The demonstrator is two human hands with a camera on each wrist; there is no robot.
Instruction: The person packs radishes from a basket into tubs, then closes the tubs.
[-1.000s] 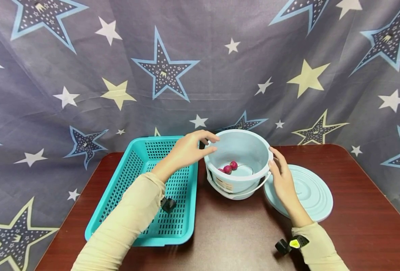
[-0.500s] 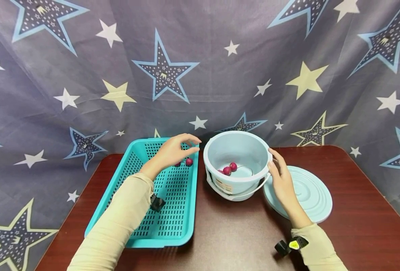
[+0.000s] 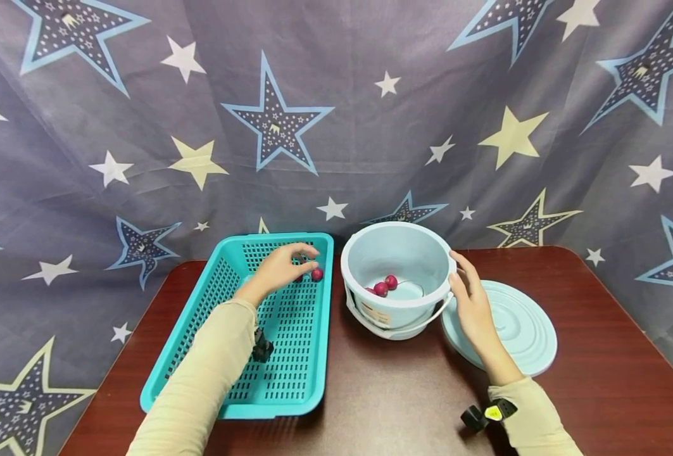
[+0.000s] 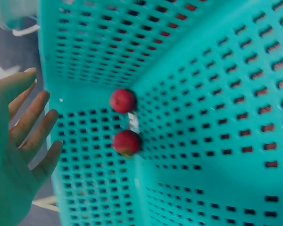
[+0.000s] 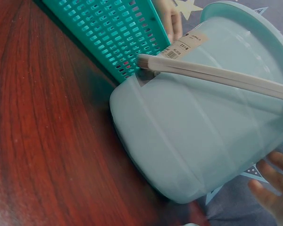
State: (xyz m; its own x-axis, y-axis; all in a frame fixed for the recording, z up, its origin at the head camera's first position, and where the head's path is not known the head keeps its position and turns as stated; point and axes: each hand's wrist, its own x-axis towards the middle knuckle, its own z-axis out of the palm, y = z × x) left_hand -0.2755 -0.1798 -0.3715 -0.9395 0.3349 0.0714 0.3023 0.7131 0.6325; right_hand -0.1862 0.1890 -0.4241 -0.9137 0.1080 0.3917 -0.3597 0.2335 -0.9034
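Nearest, at six o'clock, lies the reddish-brown wood-grain counter point(image 3: 404, 399). The person's cream sleeves point(image 3: 205, 367) enter from seven and five o'clock, each wrist carrying a small black camera point(image 3: 263, 349).

At eight o'clock from the scene's middle, a rectangular teal plastic basket point(image 3: 323, 316) with slotted walls and floor stretches away from the person. At four o'clock, beneath the right forearm, a flat round pale-blue plastic lid point(image 3: 520, 326) with concentric rings lies on the counter.

The right hand point(image 3: 474, 308) rests its fingertips on the rim of a round pale-blue plastic bucket point(image 3: 413, 253), at the bucket's three o'clock; its fingers are nearly straight. The bucket stands upright, its white handle point(image 3: 386, 331) hanging down along the six o'clock side, with a paper label point(image 3: 376, 315) at seven. Inside it, toward nine o'clock on its floor, small round dark-red fruits point(image 3: 390, 282) sit close together, partly hidden by the rim.

The left hand point(image 3: 279, 269) is above the basket's one o'clock corner, fingers spread and loosely bent, thumb apart, holding nothing. Below, inside that corner, lie two more round dark-red fruits point(image 4: 127, 143).

Farthest, at twelve o'clock, hangs a grey-purple fabric backdrop point(image 3: 302, 196) printed with stars.
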